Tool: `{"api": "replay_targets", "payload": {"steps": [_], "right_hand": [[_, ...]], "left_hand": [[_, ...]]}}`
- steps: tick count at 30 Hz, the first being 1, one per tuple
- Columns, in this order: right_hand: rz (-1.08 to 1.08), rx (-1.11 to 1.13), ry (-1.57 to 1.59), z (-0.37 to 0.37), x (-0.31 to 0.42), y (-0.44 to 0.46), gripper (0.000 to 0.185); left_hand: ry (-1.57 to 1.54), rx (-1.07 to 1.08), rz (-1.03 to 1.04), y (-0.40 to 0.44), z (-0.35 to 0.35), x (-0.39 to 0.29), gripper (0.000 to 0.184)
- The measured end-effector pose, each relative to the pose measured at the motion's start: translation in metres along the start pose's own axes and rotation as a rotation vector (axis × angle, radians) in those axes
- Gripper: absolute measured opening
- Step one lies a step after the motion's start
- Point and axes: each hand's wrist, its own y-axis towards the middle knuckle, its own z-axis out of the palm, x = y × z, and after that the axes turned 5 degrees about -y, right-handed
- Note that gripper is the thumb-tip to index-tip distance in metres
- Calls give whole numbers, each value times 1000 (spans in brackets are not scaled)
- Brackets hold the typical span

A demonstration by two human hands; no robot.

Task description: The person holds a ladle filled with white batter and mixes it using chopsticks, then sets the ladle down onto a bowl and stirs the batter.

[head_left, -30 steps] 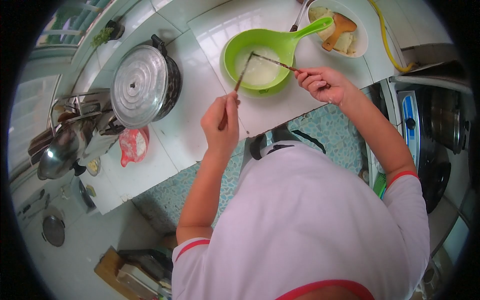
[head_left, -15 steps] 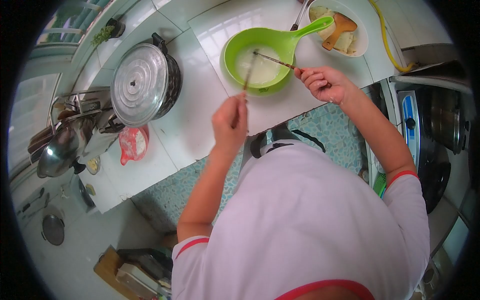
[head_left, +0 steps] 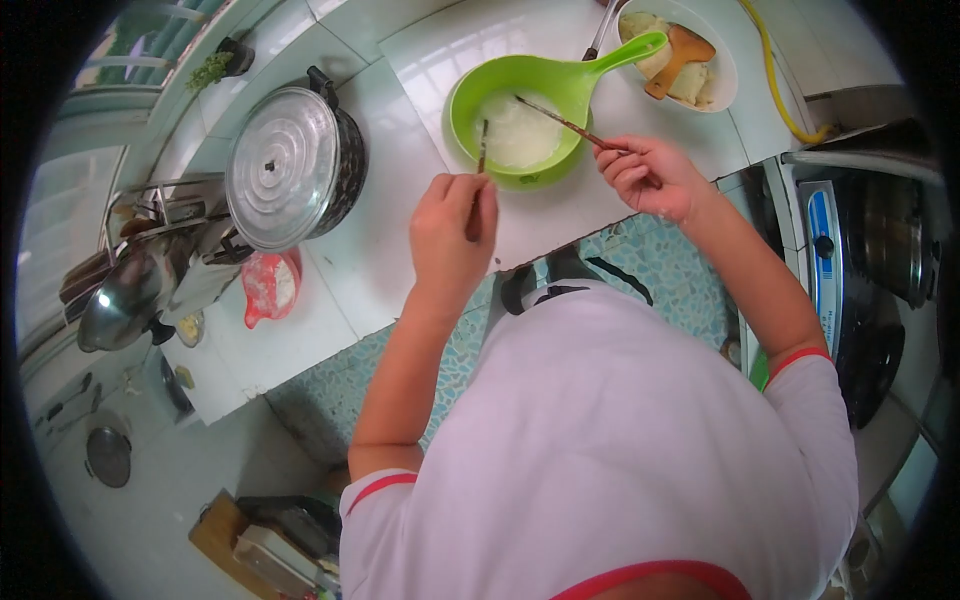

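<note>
A green long-handled scoop [head_left: 470, 95] rests on the white counter, with a milky white mixture [head_left: 520, 135] in its bottom. My left hand [head_left: 455, 230] is closed around a dark chopstick [head_left: 482, 150] that points up over the scoop's near left side. From the right, my right hand [head_left: 655, 178] grips a second chopstick [head_left: 565, 122], its tip over the middle of the mixture. The two tips are apart. Whether either one touches the mixture I cannot tell. White specks stick to my right hand near the wrist.
A lidded pot [head_left: 285, 165] stands left of the scoop, with a red scoop of white powder [head_left: 283, 285] below it. At the back right, a white bowl [head_left: 728, 85] holds pale food and a wooden spatula [head_left: 680, 60]. A yellow hose [head_left: 768, 70] runs beside a stove [head_left: 860, 250].
The chopstick tips met over the mixture before and now stand apart. My left hand has moved slightly left and toward me, drawing its chopstick back. My right hand is almost unmoved.
</note>
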Motion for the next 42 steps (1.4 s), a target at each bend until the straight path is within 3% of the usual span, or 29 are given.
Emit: {"api": "replay_targets", "payload": {"steps": [11,14,19,25,29,31,35,38,39,42], "right_hand": [[-110,22,-392,-6,-53,13,22],[-220,-120,-487,11,-65,3,24],[-238,59,-447,7,-65,14,26],[-193,189,-268,3,-73,29,27],[-196,267,-211,16,-78,26,24],[-230,178,-218,27,-82,23,21],[-275,65,-188,22,-83,36,16],[-185,76,-127,19,-74,31,12],[-234,-86,-162,22,-74,26,12],[-222,-22,-179,8,-63,14,13]], "left_hand": [[-147,-26,69,3,34,-2,13],[-189,7,77,-1,36,-6,16],[-156,122,126,0,41,-26,35],[-60,22,293,1,48,-22,27],[-23,-73,272,4,41,-33,19],[-12,-125,267,5,36,-37,15],[-88,-146,149,9,20,-40,11],[-217,-263,-63,12,5,-29,11],[-273,-230,-127,12,1,-22,10],[-323,-129,-254,5,-8,5,9]]}}
